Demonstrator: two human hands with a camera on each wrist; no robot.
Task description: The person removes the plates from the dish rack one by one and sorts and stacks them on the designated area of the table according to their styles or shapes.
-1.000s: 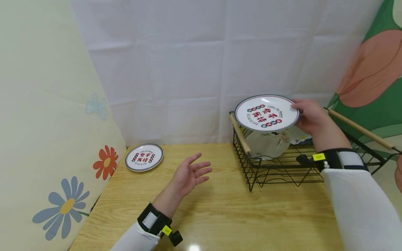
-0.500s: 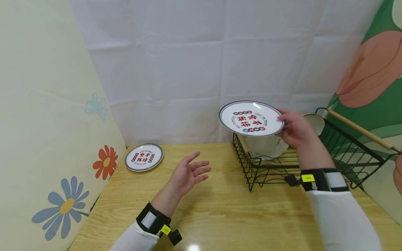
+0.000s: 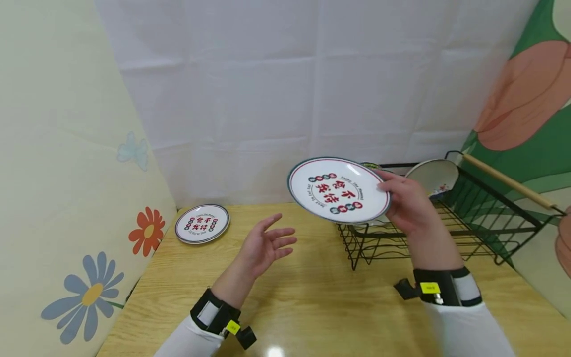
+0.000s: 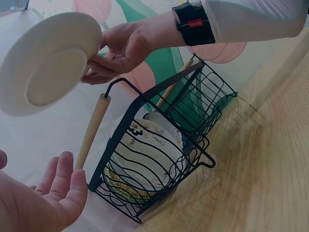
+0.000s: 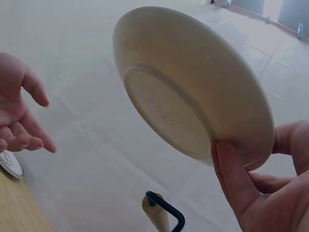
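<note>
My right hand pinches the right edge of a white plate with red characters and a blue rim. Its thumb lies on the face and its fingers press the underside, which shows in the right wrist view. The plate hangs tilted in the air, overlapping the left end of the black wire dish rack. Over the table's middle my left hand holds nothing, palm turned up, fingers relaxed and apart. A matching plate lies flat at the back left, with another rim showing just under it.
More plates stand in the rack, and a whitish dish leans at its back. Wooden handles top the rack's ends. A white cloth hangs behind the wooden table. Part of another hand shows at the right edge.
My right hand has carried the plate left and down, away from over the rack, bringing the leaning whitish dish into sight. My left hand has barely moved.
</note>
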